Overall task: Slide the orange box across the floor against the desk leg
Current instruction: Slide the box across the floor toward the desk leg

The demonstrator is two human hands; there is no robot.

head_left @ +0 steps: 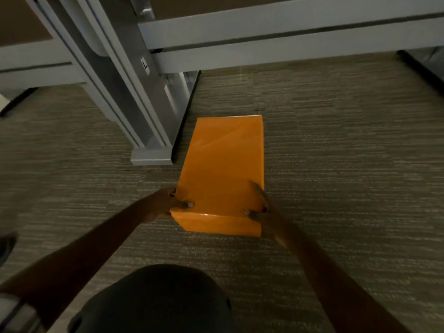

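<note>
An orange box [223,162] lies flat on the carpet, its long side pointing away from me. My left hand [168,203] grips its near left corner, thumb on top. On the near right corner my right hand [260,207] holds the same way, fingers along the right side. The grey desk leg [144,104] stands to the left of the box, its foot [152,157] a short gap from the box's left edge.
A grey crossbar [288,37] runs along the back above the floor. Grey-green carpet [348,152] spreads to the right of the box. My dark-clothed knee [156,301] is at the bottom. A dark chair base [422,66] sits far right.
</note>
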